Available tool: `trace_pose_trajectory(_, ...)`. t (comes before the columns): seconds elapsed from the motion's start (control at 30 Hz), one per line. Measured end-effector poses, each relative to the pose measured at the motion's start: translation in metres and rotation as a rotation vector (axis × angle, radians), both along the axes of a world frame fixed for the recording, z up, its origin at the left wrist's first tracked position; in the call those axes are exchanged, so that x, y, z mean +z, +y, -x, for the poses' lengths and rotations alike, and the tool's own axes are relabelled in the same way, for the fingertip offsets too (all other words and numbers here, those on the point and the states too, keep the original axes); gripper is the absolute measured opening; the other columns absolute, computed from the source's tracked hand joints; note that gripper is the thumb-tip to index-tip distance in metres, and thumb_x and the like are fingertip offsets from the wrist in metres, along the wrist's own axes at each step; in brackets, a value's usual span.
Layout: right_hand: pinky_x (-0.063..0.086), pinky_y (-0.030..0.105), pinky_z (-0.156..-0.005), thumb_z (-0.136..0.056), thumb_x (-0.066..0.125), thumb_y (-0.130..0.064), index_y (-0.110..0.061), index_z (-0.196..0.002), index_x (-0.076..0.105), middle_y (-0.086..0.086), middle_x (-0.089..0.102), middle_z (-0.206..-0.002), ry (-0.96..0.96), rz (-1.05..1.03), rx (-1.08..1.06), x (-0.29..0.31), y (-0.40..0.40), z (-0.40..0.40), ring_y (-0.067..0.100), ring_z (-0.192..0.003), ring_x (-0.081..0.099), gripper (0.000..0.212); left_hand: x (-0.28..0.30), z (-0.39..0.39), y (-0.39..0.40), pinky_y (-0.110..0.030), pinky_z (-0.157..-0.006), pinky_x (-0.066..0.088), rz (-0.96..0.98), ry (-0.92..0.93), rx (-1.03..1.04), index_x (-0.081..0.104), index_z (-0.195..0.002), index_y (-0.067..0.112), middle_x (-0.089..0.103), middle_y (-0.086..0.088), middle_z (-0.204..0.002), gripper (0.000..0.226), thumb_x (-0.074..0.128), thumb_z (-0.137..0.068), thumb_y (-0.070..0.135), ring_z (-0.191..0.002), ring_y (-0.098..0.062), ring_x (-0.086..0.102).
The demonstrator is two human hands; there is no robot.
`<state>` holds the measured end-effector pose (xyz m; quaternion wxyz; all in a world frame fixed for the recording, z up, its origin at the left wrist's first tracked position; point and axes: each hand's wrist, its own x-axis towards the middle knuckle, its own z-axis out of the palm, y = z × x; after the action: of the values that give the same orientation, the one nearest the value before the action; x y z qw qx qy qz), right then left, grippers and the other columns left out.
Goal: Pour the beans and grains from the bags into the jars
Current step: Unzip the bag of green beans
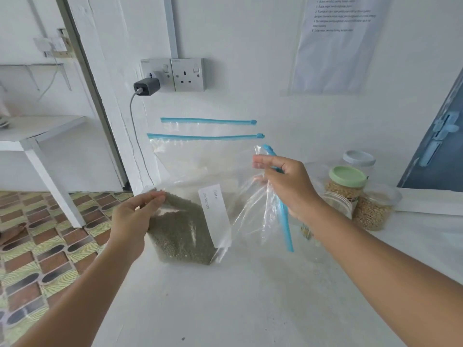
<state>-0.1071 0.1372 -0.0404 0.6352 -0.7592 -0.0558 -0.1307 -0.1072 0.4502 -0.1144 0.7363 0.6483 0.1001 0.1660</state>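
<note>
Left hand (pixel 136 216) pinches the bottom corner of the bag (pixel 190 221) at frame centre; right hand (pixel 288 186) grips its blue zipper end. The bag holds grey-green beans and rests on the table (pixel 238 309). Two more zipper bags (pixel 205 146) stand behind. Centre right: one green-lidded jar (pixel 347 184) of grain among several others.

You get bright, even, diffuse light with a washed, slightly hazy look. The white wall (pixel 250 71) and worktop (pixel 238 296) nearly merge, and shadows under your arms are faint. The clear bag (pixel 240 196) shows soft glare streaks. Straight lines bow near the edges, and the wall notice (pixel 343 33) reads blurred.
</note>
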Motion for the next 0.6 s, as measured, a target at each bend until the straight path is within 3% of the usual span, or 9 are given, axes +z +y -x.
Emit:
trace_pose_trajectory(0.1, 0.047, 0.009, -0.078, -0.095, 0.062, -0.004, -0.033, -0.104, 0.08, -0.01, 0.079, -0.103, 0.028, -0.032, -0.016, -0.013, -0.002, -0.001, 0.005, -0.097, 0.07, 0.035, -0.01, 0.007, -0.001, -0.028, -0.091, 0.05, -0.092, -0.041, 0.008, 0.084, -0.095, 0.024, 0.075, -0.003, -0.119, 0.018, 0.079, -0.091, 0.007, -0.098, -0.013, 0.064)
trace_pose_trajectory(0.2, 0.053, 0.017, -0.076, -0.096, 0.065, -0.004, -0.026, -0.106, 0.08, -0.004, 0.075, -0.101, 0.053, -0.094, 0.005, -0.018, -0.004, -0.004, 0.019, -0.091, 0.076, 0.029, -0.014, 0.01, -0.003, -0.03, -0.097, 0.052, -0.08, -0.066, -0.01, 0.081, -0.105, 0.019, 0.076, -0.005, -0.115, 0.02, 0.077, -0.092, 0.004, -0.095, -0.014, 0.064)
trace_pose_trajectory(0.27, 0.055, 0.019, -0.072, -0.098, 0.067, -0.006, -0.024, -0.109, 0.08, -0.004, 0.071, -0.102, 0.05, -0.099, 0.018, -0.019, -0.003, -0.005, 0.027, -0.086, 0.078, 0.024, -0.013, 0.009, -0.005, -0.028, -0.092, 0.051, -0.08, -0.061, -0.023, 0.08, -0.108, 0.02, 0.074, -0.003, -0.104, 0.021, 0.077, -0.093, 0.007, -0.091, -0.015, 0.062)
trace_pose_trajectory(0.33, 0.056, 0.021, -0.075, -0.099, 0.067, -0.006, -0.026, -0.106, 0.08, -0.004, 0.073, -0.112, 0.043, -0.091, 0.001, -0.019, -0.002, -0.007, 0.025, -0.085, 0.078, 0.025, -0.01, 0.009, -0.007, -0.024, -0.084, 0.05, -0.083, -0.071, -0.03, 0.08, -0.109, 0.023, 0.07, -0.002, -0.096, 0.023, 0.076, -0.093, 0.006, -0.087, -0.016, 0.058)
trace_pose_trajectory(0.43, 0.056, 0.025, -0.087, -0.1, 0.064, -0.005, -0.032, -0.1, 0.079, -0.006, 0.077, -0.108, 0.01, -0.07, -0.056, -0.019, -0.003, -0.01, 0.014, -0.09, 0.075, 0.031, -0.01, 0.007, -0.006, -0.023, -0.081, 0.049, -0.086, -0.075, -0.015, 0.08, -0.107, 0.027, 0.065, -0.002, -0.091, 0.026, 0.077, -0.092, 0.006, -0.085, -0.017, 0.056)
trace_pose_trajectory(0.53, 0.053, 0.024, -0.096, -0.099, 0.063, -0.005, -0.035, -0.1, 0.079, -0.007, 0.079, -0.104, -0.011, -0.059, -0.075, -0.022, -0.004, -0.01, 0.006, -0.102, 0.072, 0.034, -0.013, 0.008, -0.002, -0.031, -0.092, 0.052, -0.096, -0.076, -0.035, 0.071, -0.126, 0.032, 0.07, 0.002, -0.093, 0.039, 0.076, -0.094, 0.011, -0.089, -0.015, 0.068)
trace_pose_trajectory(0.6, 0.054, 0.027, -0.092, -0.1, 0.062, -0.005, -0.034, -0.101, 0.08, -0.004, 0.079, -0.099, -0.008, -0.063, -0.073, -0.024, -0.003, -0.011, 0.012, -0.102, 0.073, 0.034, -0.012, 0.007, -0.001, -0.039, -0.094, 0.056, 0.042, -0.029, -0.024, 0.055, -0.143, 0.027, 0.074, -0.008, -0.099, 0.047, 0.069, -0.1, 0.014, -0.096, -0.022, 0.072)
